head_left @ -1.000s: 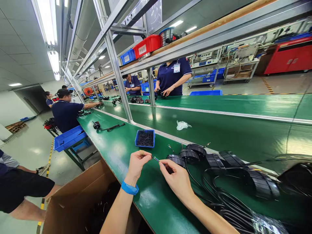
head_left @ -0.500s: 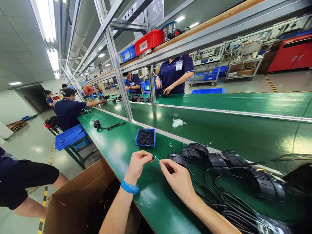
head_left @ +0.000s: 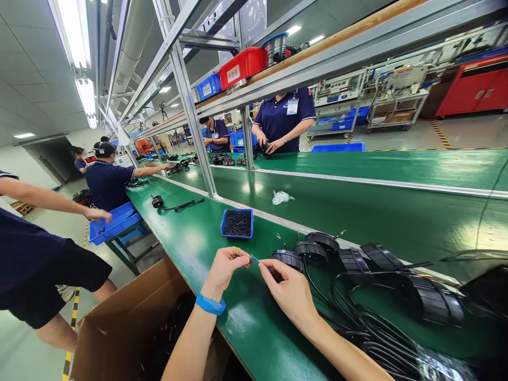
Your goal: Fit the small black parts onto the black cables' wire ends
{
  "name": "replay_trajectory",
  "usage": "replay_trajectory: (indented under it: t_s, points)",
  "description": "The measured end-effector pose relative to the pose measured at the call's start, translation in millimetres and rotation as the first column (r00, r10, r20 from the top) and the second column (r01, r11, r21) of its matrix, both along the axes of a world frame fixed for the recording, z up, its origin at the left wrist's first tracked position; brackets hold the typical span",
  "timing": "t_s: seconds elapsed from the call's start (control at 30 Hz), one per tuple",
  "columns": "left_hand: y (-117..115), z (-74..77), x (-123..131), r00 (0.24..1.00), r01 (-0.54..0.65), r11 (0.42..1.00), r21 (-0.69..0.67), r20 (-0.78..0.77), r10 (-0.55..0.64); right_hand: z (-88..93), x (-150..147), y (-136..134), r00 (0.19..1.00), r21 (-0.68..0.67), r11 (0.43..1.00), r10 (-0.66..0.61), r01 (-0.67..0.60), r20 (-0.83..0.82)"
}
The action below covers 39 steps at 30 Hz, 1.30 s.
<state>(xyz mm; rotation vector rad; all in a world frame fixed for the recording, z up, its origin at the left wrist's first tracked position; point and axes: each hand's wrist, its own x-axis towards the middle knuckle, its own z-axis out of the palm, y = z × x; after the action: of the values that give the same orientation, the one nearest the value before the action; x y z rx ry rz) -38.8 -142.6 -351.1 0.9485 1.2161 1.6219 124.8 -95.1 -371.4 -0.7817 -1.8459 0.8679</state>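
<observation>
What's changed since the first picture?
The crumpled plastic slid left along the green belt. The person at the left edge came further into view, an arm stretched out. The left hand and right hand drew slightly closer at the coloured wires. The right hand still pinches them; the small blue box stayed put.

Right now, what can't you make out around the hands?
All in the head view:
What the left hand pinches: too small, covered by its fingers.
Wires at the right hand: too small to count.
Cardboard box: contents in shadow, bottom edge crops it.
Dark part: right edge crops it.
</observation>
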Motion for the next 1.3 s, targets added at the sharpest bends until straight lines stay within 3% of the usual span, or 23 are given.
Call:
replay_trajectory:
  t_s: [0.23,0.5,0.8,1.07,1.3]
  points:
    - [-0.5,-1.8,4.5,0.998,0.053,0.998,-0.045,-0.014,-0.053,2.7,1.0,-0.6,0.999,0.007,0.999,0.041,-0.041,-0.005]
    - [-3.7,0.3,8.1,0.997,0.063,0.998,0.017,-0.048,-0.062,0.4,1.4,0.0,0.999,-0.01,0.999,0.035,-0.035,-0.007]
    - [-1.9,-3.2,2.6,0.991,-0.127,0.977,0.171,-0.019,0.133,-4.1,1.0,0.8,1.0,-0.017,1.0,0.022,-0.022,-0.01]
    - [-5.1,0.8,5.5,0.993,-0.081,0.983,0.166,-0.068,0.093,-1.0,0.2,-1.0,1.0,-0.019,1.0,0.012,-0.012,0.001]
    - [-5.4,2.0,5.2,0.99,-0.109,0.98,0.164,-0.069,0.121,-0.3,0.3,-0.5,1.0,-0.011,1.0,0.007,-0.007,0.013]
